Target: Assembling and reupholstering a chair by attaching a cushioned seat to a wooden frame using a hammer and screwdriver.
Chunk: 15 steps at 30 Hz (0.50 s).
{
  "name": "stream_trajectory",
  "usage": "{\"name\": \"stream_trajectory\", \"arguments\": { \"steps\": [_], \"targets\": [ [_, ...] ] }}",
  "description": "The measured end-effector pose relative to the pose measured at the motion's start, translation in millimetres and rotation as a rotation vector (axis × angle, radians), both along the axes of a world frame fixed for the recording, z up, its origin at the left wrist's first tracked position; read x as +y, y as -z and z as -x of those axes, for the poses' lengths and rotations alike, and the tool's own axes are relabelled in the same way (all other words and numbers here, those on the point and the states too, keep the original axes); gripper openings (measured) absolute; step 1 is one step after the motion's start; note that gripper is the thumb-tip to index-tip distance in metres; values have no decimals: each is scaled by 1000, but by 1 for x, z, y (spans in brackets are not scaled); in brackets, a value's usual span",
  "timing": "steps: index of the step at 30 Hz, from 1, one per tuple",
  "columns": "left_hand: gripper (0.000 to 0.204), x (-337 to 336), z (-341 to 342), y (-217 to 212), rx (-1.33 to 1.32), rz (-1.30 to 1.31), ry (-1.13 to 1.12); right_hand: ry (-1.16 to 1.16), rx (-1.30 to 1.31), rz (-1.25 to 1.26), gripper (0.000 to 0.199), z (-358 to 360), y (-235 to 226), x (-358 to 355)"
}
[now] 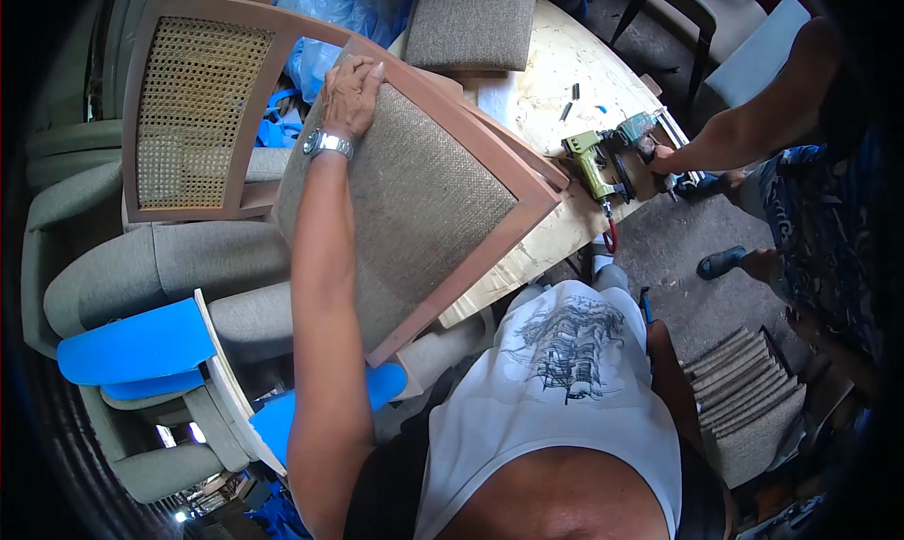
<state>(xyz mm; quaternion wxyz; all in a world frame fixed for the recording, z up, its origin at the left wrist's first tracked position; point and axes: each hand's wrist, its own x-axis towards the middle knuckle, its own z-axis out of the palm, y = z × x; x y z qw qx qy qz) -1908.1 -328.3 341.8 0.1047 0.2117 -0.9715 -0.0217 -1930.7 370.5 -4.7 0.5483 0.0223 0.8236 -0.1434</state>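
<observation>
Head view shows the left hand (350, 96) grasping the upper corner of a framed, upholstered panel (414, 196), fingers bent over its edge, probably to keep the slanted piece steady. That panel lies in front of the person's left side and overlaps the rim of a pale worktable (565, 55), which seems to bear part of its weight; a wooden frame with cane webbing (202, 97) stands just behind and to the left. As for the right hand (656, 335), it is low at the person's right side, too dark and hidden for me to tell whether it grasps anything (a slim blue-and-black item (646, 305) shows just beside it). A green air tool (589, 159) lies near the table's edge, perhaps for easy reach, while a co-worker's hand (663, 160) is at a teal tool (637, 128). Fabric-covered pads (744, 389) lean in a close row on the floor, likely to save space. Of containers, a bunched blue plastic bag (325, 32) sits beyond the panel; its contents cannot be made out.
</observation>
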Motion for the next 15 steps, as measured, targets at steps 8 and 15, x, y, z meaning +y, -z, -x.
{"name": "stream_trajectory", "arguments": {
  "steps": [8, 15],
  "targets": [
    [35, 70, 0, -10, 74, -121, 187, 107, -5, -113, 32, -11, 9, 12],
    [28, 114, -7, -23, 40, -142, 236, -165, 67, 9, 32, -12, 64, 21]
  ]
}}
